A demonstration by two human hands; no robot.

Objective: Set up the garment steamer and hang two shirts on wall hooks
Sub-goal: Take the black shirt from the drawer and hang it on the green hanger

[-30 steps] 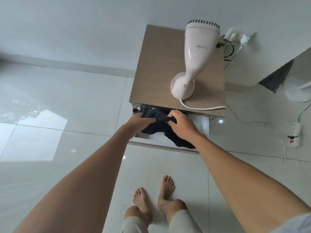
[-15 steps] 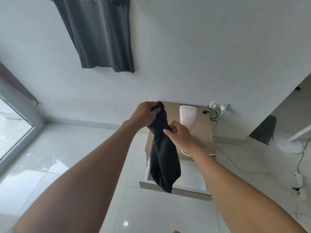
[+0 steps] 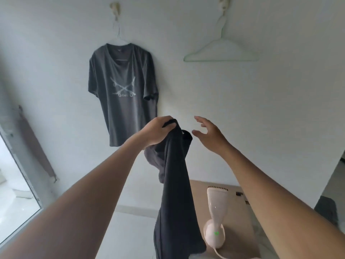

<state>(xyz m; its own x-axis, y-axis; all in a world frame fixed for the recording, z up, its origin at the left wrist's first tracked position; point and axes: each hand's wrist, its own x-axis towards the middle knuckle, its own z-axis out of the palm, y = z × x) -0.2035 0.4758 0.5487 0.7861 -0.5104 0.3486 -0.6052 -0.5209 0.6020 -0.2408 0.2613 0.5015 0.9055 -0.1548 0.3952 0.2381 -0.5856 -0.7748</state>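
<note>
A grey printed T-shirt (image 3: 123, 90) hangs on a wire hanger from the left wall hook (image 3: 115, 8). To its right an empty pale green hanger (image 3: 221, 51) hangs from a second hook (image 3: 224, 2). My left hand (image 3: 158, 130) grips the top of a dark shirt (image 3: 175, 193), which dangles down in front of me. My right hand (image 3: 208, 132) is open beside the shirt's collar, fingers spread, touching nothing. The white garment steamer (image 3: 216, 215) stands upright on the wooden side table (image 3: 240, 217), a green light showing at its base.
A white wall fills the view ahead. A glass door or window (image 3: 13, 193) is at the lower left, with a brown strip (image 3: 35, 144) leaning on the wall beside it. A dark mop-like object (image 3: 326, 210) sits at the far right near an opening.
The dark shirt came out of the drawer and was lifted up. My right hand has let go of it and opened. My view has tilted up to the wall hooks.
</note>
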